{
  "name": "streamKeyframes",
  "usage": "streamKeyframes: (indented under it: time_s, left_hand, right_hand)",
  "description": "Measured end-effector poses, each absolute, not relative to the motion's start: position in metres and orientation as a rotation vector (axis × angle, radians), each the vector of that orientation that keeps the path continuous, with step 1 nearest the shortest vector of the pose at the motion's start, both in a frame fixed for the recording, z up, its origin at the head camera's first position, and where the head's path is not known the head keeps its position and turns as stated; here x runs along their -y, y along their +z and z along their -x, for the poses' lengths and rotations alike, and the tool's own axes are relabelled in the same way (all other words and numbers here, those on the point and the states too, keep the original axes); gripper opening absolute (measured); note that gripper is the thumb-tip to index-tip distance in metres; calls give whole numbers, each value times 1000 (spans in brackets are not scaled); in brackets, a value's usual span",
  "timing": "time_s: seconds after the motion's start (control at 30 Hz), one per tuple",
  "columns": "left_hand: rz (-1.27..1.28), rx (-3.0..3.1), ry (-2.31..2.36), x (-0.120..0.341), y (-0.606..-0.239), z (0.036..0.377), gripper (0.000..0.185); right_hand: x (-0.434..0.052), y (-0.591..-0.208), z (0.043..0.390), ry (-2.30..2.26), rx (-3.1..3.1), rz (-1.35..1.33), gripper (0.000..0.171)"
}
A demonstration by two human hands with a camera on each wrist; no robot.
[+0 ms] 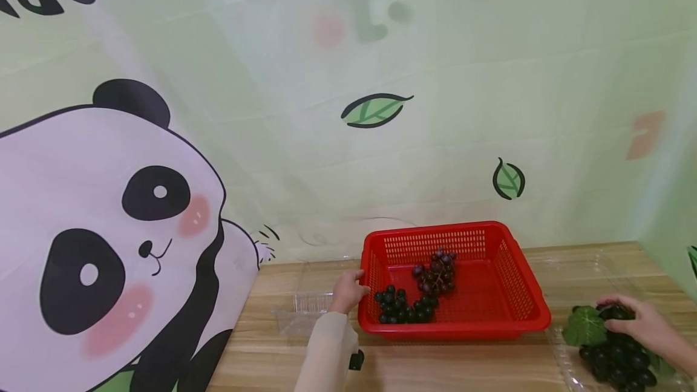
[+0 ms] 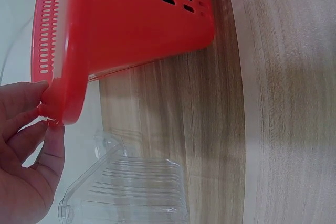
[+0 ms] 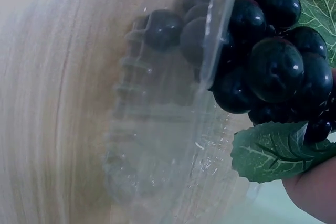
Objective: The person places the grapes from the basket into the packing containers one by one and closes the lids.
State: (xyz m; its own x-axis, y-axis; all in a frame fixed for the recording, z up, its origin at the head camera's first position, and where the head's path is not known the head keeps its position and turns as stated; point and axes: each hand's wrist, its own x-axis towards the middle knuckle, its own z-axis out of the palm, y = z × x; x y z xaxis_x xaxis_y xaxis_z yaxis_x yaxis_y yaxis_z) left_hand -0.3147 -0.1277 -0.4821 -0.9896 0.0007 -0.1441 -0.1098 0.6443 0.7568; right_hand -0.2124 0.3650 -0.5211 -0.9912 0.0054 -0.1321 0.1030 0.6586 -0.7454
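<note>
My left hand point(image 1: 347, 293) pinches the left rim of a red plastic basket point(image 1: 463, 329); the left wrist view shows its thumb and fingers point(image 2: 52, 148) at the rim corner. Inside the basket lie a bunch of black grapes point(image 1: 403, 308) and a bunch of reddish-purple grapes point(image 1: 437, 274). At the far right, my right hand point(image 1: 641, 320) grips the top of a larger bunch of black grapes point(image 1: 615, 360) with green leaves point(image 1: 585, 326). That bunch is at a clear plastic container point(image 3: 157, 124), some grapes showing through its wall. Most of the right hand is out of the right wrist view.
Left of the basket stands another clear plastic container point(image 2: 131, 187), partly behind the left arm. More clear plastic point(image 1: 572, 265) lies at the back right. A wooden table point(image 1: 452, 368) carries everything, with a panda-printed cloth point(image 1: 305, 156) behind it.
</note>
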Motion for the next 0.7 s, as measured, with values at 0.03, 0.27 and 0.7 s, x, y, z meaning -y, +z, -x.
streamKeyframes:
  time_s: [0.03,0.27,0.7]
  left_hand:
    - [95,-2725,1271,128,-482,314,48]
    - [109,-2712,1288,127,-481,314,49]
    - [105,-2710,1295,128,-482,314,50]
  right_hand:
    - [-366,-522,213,-1242,-2761,-88,55]
    - [-369,-524,210,-1170,-2861,-32,46]
    - [-378,-528,208,-1150,-2752,-120,50]
